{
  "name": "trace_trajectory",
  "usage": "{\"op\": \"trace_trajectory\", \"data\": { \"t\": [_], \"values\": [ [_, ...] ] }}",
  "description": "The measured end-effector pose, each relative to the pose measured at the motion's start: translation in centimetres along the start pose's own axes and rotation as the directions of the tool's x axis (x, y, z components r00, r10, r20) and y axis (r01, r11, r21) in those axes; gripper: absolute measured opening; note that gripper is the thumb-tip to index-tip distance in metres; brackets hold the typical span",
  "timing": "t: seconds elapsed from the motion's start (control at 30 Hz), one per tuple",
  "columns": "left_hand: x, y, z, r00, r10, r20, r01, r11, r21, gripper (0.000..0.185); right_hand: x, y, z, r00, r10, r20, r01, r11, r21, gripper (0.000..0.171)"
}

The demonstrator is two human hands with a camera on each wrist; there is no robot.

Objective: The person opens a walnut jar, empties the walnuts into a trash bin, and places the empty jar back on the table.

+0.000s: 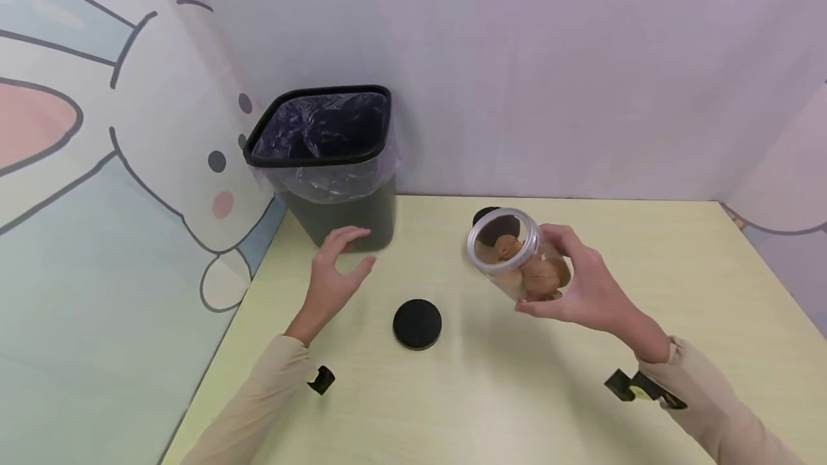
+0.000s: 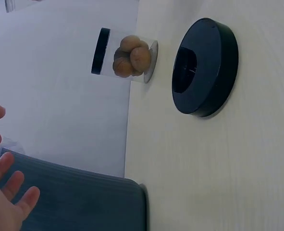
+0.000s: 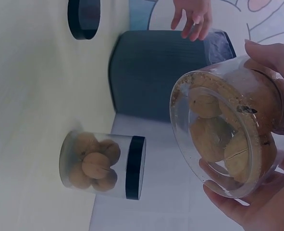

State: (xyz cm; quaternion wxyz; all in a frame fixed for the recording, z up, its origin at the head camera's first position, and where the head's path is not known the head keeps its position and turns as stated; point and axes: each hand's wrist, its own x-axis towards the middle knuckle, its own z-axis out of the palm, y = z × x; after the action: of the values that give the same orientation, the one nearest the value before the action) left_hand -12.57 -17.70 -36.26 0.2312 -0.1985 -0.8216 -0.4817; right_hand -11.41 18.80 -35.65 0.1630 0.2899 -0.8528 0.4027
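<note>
My right hand (image 1: 597, 289) grips a clear open-topped jar (image 1: 533, 237) of walnuts (image 1: 541, 277), held above the table and tilted with its mouth toward the left. In the right wrist view the jar's base (image 3: 180, 126) faces the camera, with brown crumbs inside. My left hand (image 1: 331, 282) hovers in front of the bin, holding nothing, its thumb and fingers spread apart. A loose black lid (image 1: 417, 323) lies on the table between the hands. Behind the held jar stands a second jar, mostly hidden in the head view; its black lid (image 3: 135, 167) is on and walnuts (image 3: 96, 165) are inside.
A dark grey bin (image 1: 362, 214) with a black rim and a clear plastic liner (image 1: 336, 181) stands at the table's back left. The pale wooden table (image 1: 452, 407) meets a light wall (image 1: 549, 92) behind. A rabbit-patterned panel (image 1: 161, 185) borders the left side.
</note>
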Motion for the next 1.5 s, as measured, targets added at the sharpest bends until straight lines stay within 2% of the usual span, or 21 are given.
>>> {"op": "trace_trajectory", "data": {
  "t": [0.2,0.4,0.63,0.77,0.9,1.0,1.1,1.17,1.23,1.4,1.5],
  "values": [
    [1.0,0.3,-1.4,0.994,-0.041,-0.098,0.04,0.999,-0.011,0.036,0.9,-0.1,-0.4,1.0,-0.006,0.004,0.006,1.0,0.002,0.098],
    [2.4,0.4,-3.5,0.978,-0.076,-0.194,0.072,0.997,-0.028,0.033,1.9,0.1,-0.8,1.0,-0.003,0.003,0.003,1.0,0.007,0.098],
    [3.9,-2.4,-5.3,0.951,-0.054,-0.304,0.056,0.998,-0.003,0.031,2.9,0.2,-1.1,1.0,0.01,0.008,-0.01,1.0,0.016,0.099],
    [4.5,-3.0,-6.3,0.934,-0.059,-0.353,0.059,0.998,-0.012,0.031,3.7,0.1,-1.3,1.0,-0.009,0.001,0.009,1.0,0.004,0.1],
    [5.1,-2.7,-7.2,0.92,-0.07,-0.385,0.087,0.996,0.026,0.031,4.6,-0.5,-1.5,1.0,-0.024,-0.001,0.024,1.0,0.002,0.1],
    [5.7,-1.5,-7.9,0.909,-0.065,-0.412,0.104,0.992,0.073,0.031,5.4,-1.1,-1.7,0.999,-0.038,0.0,0.038,0.999,0.005,0.099],
    [6.3,-0.1,-8.4,0.898,-0.069,-0.434,0.12,0.988,0.092,0.031,6.1,-1.5,-1.8,0.999,-0.049,-0.001,0.049,0.999,0.0,0.098],
    [6.7,0.3,-8.7,0.892,-0.073,-0.447,0.126,0.988,0.091,0.031,6.5,-1.5,-1.8,0.999,-0.049,0.001,0.049,0.999,-0.002,0.098],
    [7.1,-0.2,-9.1,0.89,-0.077,-0.45,0.135,0.986,0.098,0.032,6.8,-1.4,-1.8,0.999,-0.045,0.004,0.045,0.999,-0.004,0.098],
    [8.5,-2.6,-10.4,0.891,-0.081,-0.448,0.162,0.976,0.144,0.033,7.6,-1.2,-1.9,0.999,-0.032,0.009,0.032,0.999,-0.006,0.1],
    [9.5,-3.3,-10.9,0.89,-0.092,-0.446,0.185,0.968,0.17,0.034,8.3,-1.7,-2.1,0.999,-0.035,0.009,0.035,0.999,-0.006,0.097]
  ]
}}
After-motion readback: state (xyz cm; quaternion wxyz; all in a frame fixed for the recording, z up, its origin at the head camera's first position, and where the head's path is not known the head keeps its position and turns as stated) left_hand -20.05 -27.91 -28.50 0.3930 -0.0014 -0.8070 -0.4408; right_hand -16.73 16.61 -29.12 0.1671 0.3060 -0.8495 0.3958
